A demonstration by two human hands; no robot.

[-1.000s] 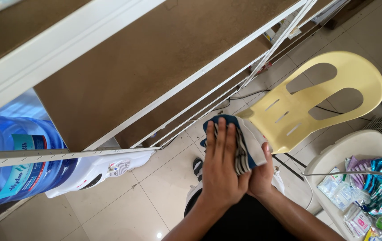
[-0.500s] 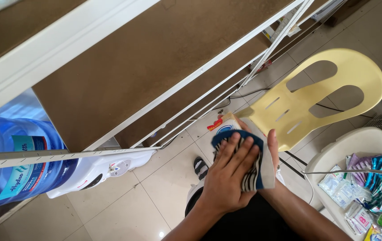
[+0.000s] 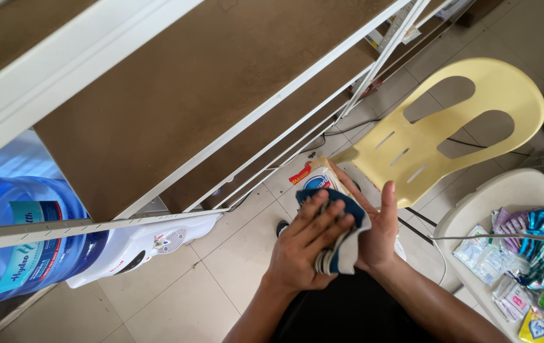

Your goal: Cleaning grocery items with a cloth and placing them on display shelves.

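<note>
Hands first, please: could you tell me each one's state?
Left hand: closed on the blue cloth.
Right hand: open, a packet on its palm.

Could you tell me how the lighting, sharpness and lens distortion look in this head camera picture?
Head view: even daylight, soft shadows on the floor tiles; left hand and blue cloth fairly sharp; water bottle at the edge is stretched; white shelf rails bow from wide-angle distortion; no strong glare.
</note>
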